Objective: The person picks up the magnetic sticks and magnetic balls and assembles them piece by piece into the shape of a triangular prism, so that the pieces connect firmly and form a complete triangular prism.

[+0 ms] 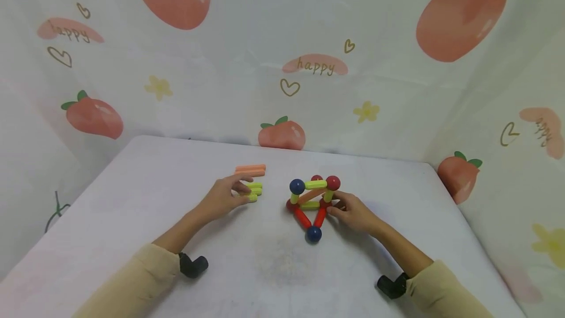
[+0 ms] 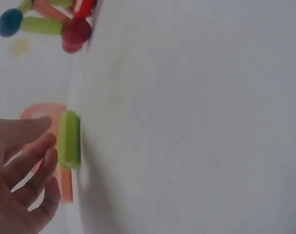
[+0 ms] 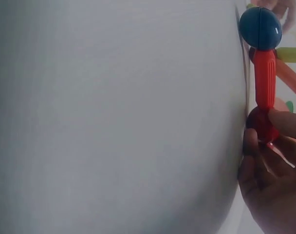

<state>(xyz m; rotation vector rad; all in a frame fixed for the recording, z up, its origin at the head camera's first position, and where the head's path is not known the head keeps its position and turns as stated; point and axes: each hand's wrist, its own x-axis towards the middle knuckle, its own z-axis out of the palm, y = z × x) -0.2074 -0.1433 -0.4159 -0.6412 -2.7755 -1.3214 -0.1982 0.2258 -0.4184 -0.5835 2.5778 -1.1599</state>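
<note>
On the white table stands a frame of magnetic rods and balls, with a blue ball (image 1: 314,233) at its near corner and two red rods (image 1: 302,218) meeting there. Yellow-green rods (image 1: 315,185) and an orange rod (image 1: 311,195) join its other balls. My right hand (image 1: 355,214) holds the frame by a red ball (image 3: 261,123) at its right corner, thumb and fingers around it. To the left, my left hand (image 1: 222,199) hovers at several loose yellow-green rods (image 1: 255,191), fingers relaxed. Its fingertips are beside a yellow-green rod (image 2: 69,141), partly covering the group in the head view.
Orange rods (image 1: 250,170) lie just behind the loose yellow-green ones. A white cloth (image 1: 238,102) printed with peaches hangs behind the table (image 1: 185,161). Dark wrist cameras (image 1: 193,265) sit by both sleeves.
</note>
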